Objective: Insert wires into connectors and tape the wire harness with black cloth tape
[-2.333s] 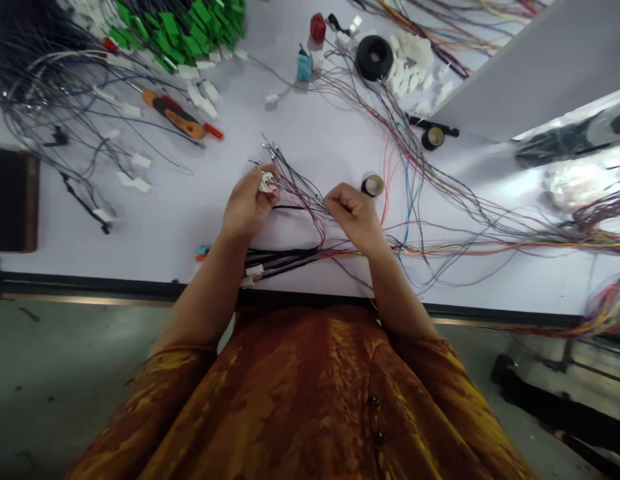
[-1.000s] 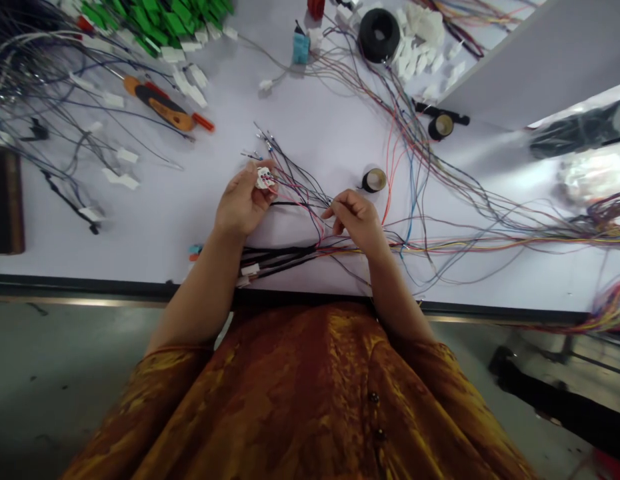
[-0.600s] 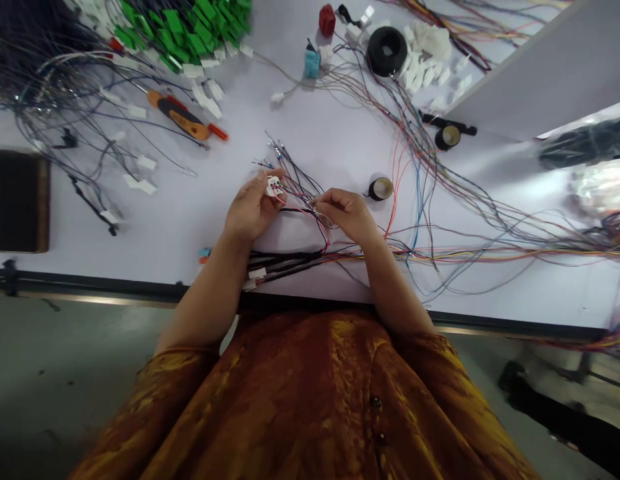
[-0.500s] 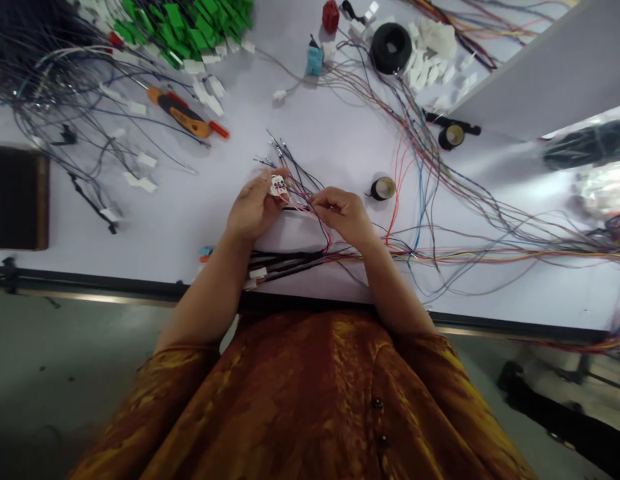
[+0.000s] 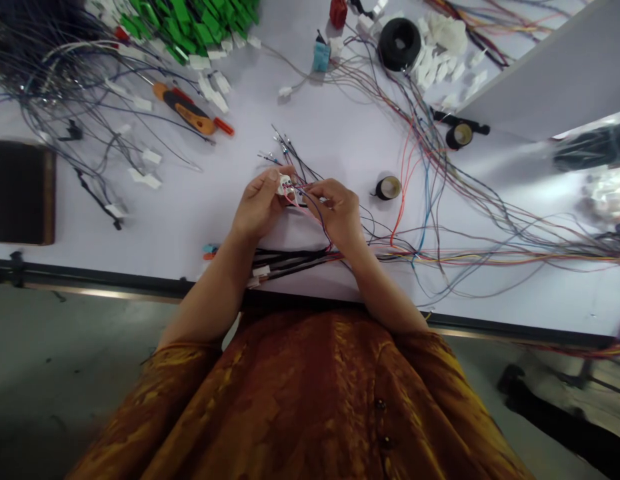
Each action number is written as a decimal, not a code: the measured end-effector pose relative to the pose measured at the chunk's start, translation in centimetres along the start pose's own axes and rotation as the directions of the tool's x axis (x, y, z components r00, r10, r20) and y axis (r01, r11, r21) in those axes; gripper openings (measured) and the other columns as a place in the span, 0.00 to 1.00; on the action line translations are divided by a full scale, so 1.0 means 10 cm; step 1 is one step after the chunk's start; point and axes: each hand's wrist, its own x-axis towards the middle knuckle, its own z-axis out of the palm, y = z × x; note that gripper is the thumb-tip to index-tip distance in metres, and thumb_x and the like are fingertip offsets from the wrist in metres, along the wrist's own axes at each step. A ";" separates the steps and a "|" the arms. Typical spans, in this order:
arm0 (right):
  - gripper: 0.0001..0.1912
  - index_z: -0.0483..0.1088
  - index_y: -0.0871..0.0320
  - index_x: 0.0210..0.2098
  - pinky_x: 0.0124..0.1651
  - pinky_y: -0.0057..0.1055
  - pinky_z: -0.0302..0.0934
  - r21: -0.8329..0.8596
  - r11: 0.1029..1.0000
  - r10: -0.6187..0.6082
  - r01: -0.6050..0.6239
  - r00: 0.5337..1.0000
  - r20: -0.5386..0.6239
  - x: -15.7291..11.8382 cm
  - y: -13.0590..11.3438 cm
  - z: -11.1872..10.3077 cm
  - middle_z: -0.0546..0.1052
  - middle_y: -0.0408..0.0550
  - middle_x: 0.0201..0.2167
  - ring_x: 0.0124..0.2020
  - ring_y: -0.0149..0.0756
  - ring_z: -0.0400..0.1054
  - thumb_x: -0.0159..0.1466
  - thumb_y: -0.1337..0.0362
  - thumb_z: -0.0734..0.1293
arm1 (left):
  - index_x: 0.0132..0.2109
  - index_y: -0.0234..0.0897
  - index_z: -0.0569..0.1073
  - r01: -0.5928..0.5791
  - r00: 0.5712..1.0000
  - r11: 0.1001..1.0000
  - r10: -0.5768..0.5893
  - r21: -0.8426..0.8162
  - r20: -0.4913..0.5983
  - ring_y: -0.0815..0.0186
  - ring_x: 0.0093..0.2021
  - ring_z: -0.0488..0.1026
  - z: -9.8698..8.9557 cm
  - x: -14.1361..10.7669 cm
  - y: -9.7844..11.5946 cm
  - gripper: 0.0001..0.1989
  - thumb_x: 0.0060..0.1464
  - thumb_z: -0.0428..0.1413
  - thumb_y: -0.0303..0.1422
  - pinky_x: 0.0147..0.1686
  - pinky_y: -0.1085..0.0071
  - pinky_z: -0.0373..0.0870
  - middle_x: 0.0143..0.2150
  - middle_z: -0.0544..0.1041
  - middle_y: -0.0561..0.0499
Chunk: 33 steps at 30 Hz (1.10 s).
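Note:
Between the thumb and fingers of my left hand (image 5: 259, 204) is a white connector (image 5: 285, 185) with several thin wires in its face. My right hand (image 5: 336, 208) is closed in a pinch on a dark wire (image 5: 317, 208), close to the connector's right side. Loose wires with bare metal terminals (image 5: 285, 141) fan out on the table just beyond my fingers. Black-sleeved wire branches (image 5: 290, 257) with white connectors (image 5: 261, 272) at their ends lie below my wrists.
A roll of black tape (image 5: 388, 188) stands right of my hands. Long coloured wires (image 5: 470, 256) run off rightward. An orange-and-black screwdriver (image 5: 185, 110), green connectors (image 5: 200, 27) and a dark tray-like block (image 5: 21, 192) are to the left. A grey panel (image 5: 535, 87) rises at right.
My right hand has come left, nearer the white connector, with the wire in its pinch. My left hand still holds the connector. The whole view has shifted slightly.

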 end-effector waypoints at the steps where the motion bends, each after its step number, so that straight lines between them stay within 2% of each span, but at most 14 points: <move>1: 0.12 0.74 0.56 0.31 0.35 0.27 0.64 -0.001 1.000 0.003 -0.003 1.000 -0.005 0.00 0.00 0.00 0.79 0.46 0.35 0.38 0.31 0.72 0.67 0.56 0.69 | 0.42 0.37 0.80 0.000 1.000 1.000 0.000 0.022 -0.003 0.72 0.30 0.72 -0.01 0.00 0.00 0.13 0.69 0.53 0.37 0.33 0.75 0.71 0.33 0.76 0.51; 5: 0.10 0.74 0.57 0.31 0.36 0.28 0.63 -0.047 0.999 -0.018 0.017 1.000 -0.007 0.02 -0.03 -0.03 0.76 0.44 0.31 0.34 0.30 0.70 0.67 0.59 0.69 | 0.43 0.38 0.79 0.011 1.000 0.996 -0.009 0.084 -0.027 0.68 0.35 0.76 -0.03 0.01 -0.02 0.13 0.67 0.55 0.41 0.37 0.71 0.72 0.33 0.77 0.50; 9: 0.08 0.74 0.57 0.30 0.38 0.29 0.64 -0.128 0.990 -0.045 0.054 0.996 0.072 0.06 -0.06 -0.08 0.75 0.43 0.29 0.33 0.31 0.69 0.67 0.63 0.69 | 0.43 0.38 0.79 -0.022 1.000 0.995 0.022 0.095 0.007 0.70 0.32 0.73 -0.05 0.02 -0.05 0.13 0.69 0.53 0.39 0.34 0.72 0.71 0.34 0.77 0.50; 13: 0.07 0.74 0.56 0.30 0.38 0.30 0.63 -0.193 0.977 -0.071 0.093 0.991 0.117 0.07 -0.08 -0.12 0.75 0.43 0.30 0.33 0.31 0.68 0.66 0.64 0.69 | 0.44 0.39 0.79 -0.033 0.999 0.984 0.034 0.172 -0.005 0.65 0.39 0.77 -0.06 0.02 -0.05 0.14 0.67 0.55 0.44 0.38 0.70 0.74 0.36 0.77 0.49; 22: 0.07 0.72 0.55 0.31 0.39 0.31 0.61 -0.358 0.931 -0.009 0.074 0.984 0.179 0.08 -0.20 -0.17 0.74 0.43 0.33 0.34 0.33 0.67 0.67 0.65 0.69 | 0.44 0.38 0.78 -0.055 0.998 0.964 0.054 0.262 0.012 0.65 0.39 0.78 -0.07 0.02 -0.06 0.17 0.67 0.54 0.46 0.40 0.70 0.77 0.35 0.76 0.49; 25: 0.08 0.73 0.54 0.30 0.36 0.32 0.60 -0.357 0.929 -0.033 0.097 0.983 0.182 0.09 -0.20 -0.18 0.74 0.44 0.32 0.33 0.33 0.66 0.67 0.62 0.69 | 0.43 0.38 0.79 -0.043 0.999 0.970 0.045 0.240 -0.003 0.65 0.40 0.78 -0.07 0.02 -0.07 0.15 0.65 0.56 0.45 0.39 0.71 0.76 0.35 0.77 0.49; 28: 0.15 0.74 0.55 0.30 0.35 0.33 0.59 -0.337 0.935 -0.054 0.106 0.986 0.160 0.09 -0.19 -0.16 0.73 0.45 0.32 0.32 0.33 0.65 0.70 0.54 0.66 | 0.42 0.39 0.79 -0.019 0.999 0.979 0.027 0.205 -0.035 0.65 0.40 0.78 -0.07 0.01 -0.07 0.13 0.63 0.59 0.44 0.38 0.73 0.75 0.36 0.77 0.49; 30: 0.18 0.74 0.55 0.31 0.37 0.33 0.61 -0.323 0.942 -0.045 0.087 0.990 0.136 0.08 -0.18 -0.12 0.72 0.46 0.32 0.33 0.34 0.65 0.71 0.51 0.64 | 0.42 0.40 0.79 -0.014 0.999 0.982 0.023 0.190 -0.047 0.65 0.39 0.78 -0.06 0.00 -0.07 0.12 0.62 0.61 0.44 0.37 0.73 0.75 0.35 0.77 0.49; 33: 0.17 0.74 0.53 0.33 0.42 0.34 0.64 -0.293 0.955 -0.022 0.054 0.994 0.110 0.07 -0.16 -0.06 0.71 0.47 0.34 0.36 0.36 0.66 0.71 0.50 0.64 | 0.42 0.40 0.80 -0.035 0.998 0.979 0.044 0.202 -0.040 0.67 0.37 0.77 -0.04 -0.01 -0.07 0.13 0.59 0.63 0.44 0.35 0.75 0.74 0.34 0.77 0.50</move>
